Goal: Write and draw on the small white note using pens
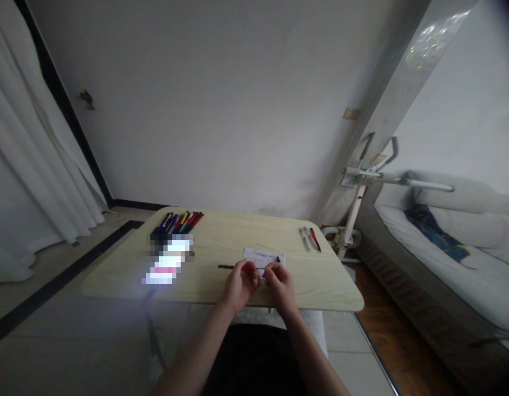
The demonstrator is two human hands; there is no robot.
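Note:
My left hand [243, 283] is closed around a dark pen [225, 267] with some red on it. The pen lies level, its black end sticking out to the left past my fingers. Just to the right, my right hand [280, 280] pinches a thin dark piece at the pen's other end; whether that is the tip or a refill I cannot tell. Beneath both hands rests a printed sheet of paper [256, 254], partly covered by them. A small black piece [278, 259], perhaps a cap, is on the paper's right side.
On the pale wooden table [221, 231], several coloured pens [182, 221] lie at the far left beside a bright, pixelated screen [167, 264]. At the far right are several clear pens [307, 240] and a red pen [315, 240]. Exercise equipment [353, 212] and a sofa [423, 247] stand beyond.

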